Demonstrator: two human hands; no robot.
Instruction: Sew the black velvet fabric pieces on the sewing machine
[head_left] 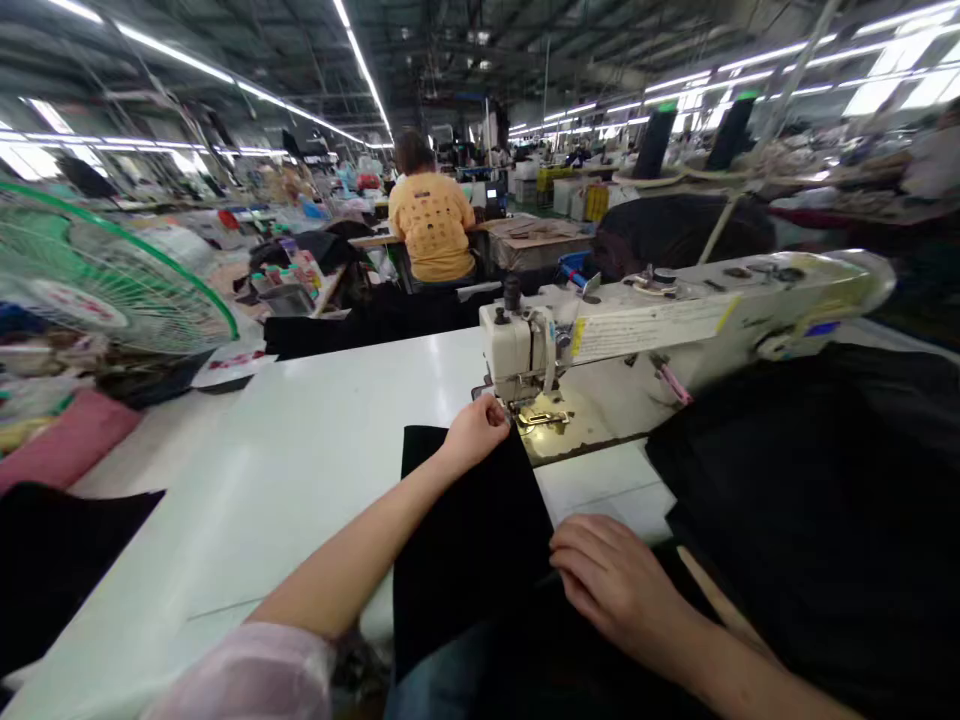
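A piece of black fabric (472,530) lies over the front edge of the white table and hangs toward my lap. My left hand (480,428) is closed at the far corner of the fabric, fingers pinched right beside the needle area of a white sewing machine (517,350). Lower and to the right, my right hand (607,570) is closed on the fabric's right edge, its fingertips partly hidden. The metal needle plate (544,418) shows under the lamp glow, right of my left hand.
More black fabric (817,500) is heaped on the right side. A green-rimmed fan (112,280) stands at the left. Across the white table (322,450), a person in a yellow shirt (433,225) sits facing away. Two black thread cones (656,140) stand behind the machine.
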